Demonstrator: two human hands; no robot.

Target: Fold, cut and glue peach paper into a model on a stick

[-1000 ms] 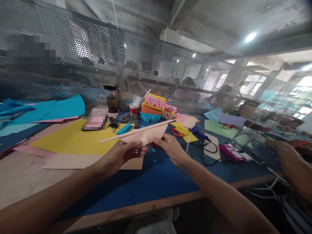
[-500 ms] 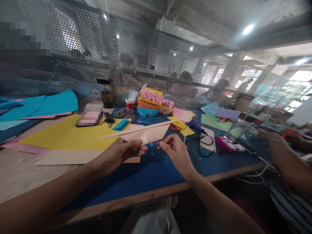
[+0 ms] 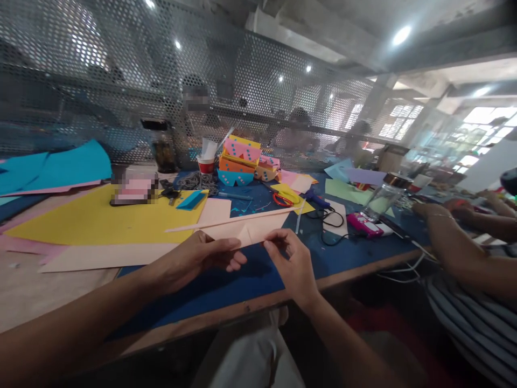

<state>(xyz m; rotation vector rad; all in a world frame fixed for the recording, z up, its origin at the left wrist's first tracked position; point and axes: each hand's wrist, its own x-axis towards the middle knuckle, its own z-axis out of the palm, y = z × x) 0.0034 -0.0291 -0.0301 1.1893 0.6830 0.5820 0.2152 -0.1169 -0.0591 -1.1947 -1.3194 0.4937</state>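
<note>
A folded piece of peach paper [image 3: 258,226] is held up over the blue table, with a crease and a small cut near its middle. My left hand [image 3: 210,250] pinches its lower left part between thumb and fingers. At its lower right edge, my right hand [image 3: 288,253] is closed on the paper with thumb and forefinger. Just beyond lie scissors with red and yellow handles [image 3: 283,199], on yellow paper. A narrow folded blue strip of paper [image 3: 191,200] lies on a large yellow sheet [image 3: 100,221] to the left.
Behind stand stacked colourful paper masks [image 3: 238,159], a red and white cup [image 3: 205,163] and a dark jar [image 3: 162,151]. To the right are a blue glue gun [image 3: 316,199] with its cord, a pink device [image 3: 365,224] and a clear jar [image 3: 383,199]. A co-worker's arm [image 3: 448,242] rests farther right.
My right hand, apart from the peach paper before, now grips its lower right edge. The left hand keeps its hold. The whole view has shifted slightly.
</note>
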